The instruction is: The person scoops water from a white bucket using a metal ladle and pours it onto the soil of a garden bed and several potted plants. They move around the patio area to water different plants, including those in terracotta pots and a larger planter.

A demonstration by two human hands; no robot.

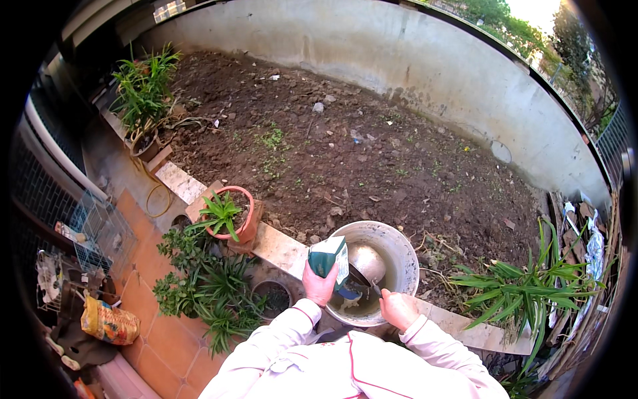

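**Pale jacket (399,369) nearest, bucket (407,259) just beyond**

Closest to the head camera, the jacket's front and sleeves fill six o'clock. Take the bucket as the dial. At its nine o'clock, the left hand (319,286) grips a green-and-white carton (325,256), fingers wrapped around the lower part, the carton leaning over the rim. At five o'clock, the right hand (397,309) is closed on the handle of a metal scoop (367,265), whose rounded back shows near the bucket's middle, its dark edge facing the carton. Murky liquid (352,307) lies beneath; whether the carton holds any, I cannot tell.

By its look, the carton should be light and thin-walled, apt to buckle under a hard squeeze and slippery if wet; a gentle grip low on its sides suits it. The scoop looks stiff and smooth, likely heavier at the bowl when loaded, so the handle is the place to hold. The bucket, with liquid inside, would probably be weighty and prone to slosh; both sides of the rim offer the best hold.

Bare soil (345,169) spreads at twelve o'clock, a terracotta pot (248,229) stands at ten, and a long-leaved plant (518,286) at three.
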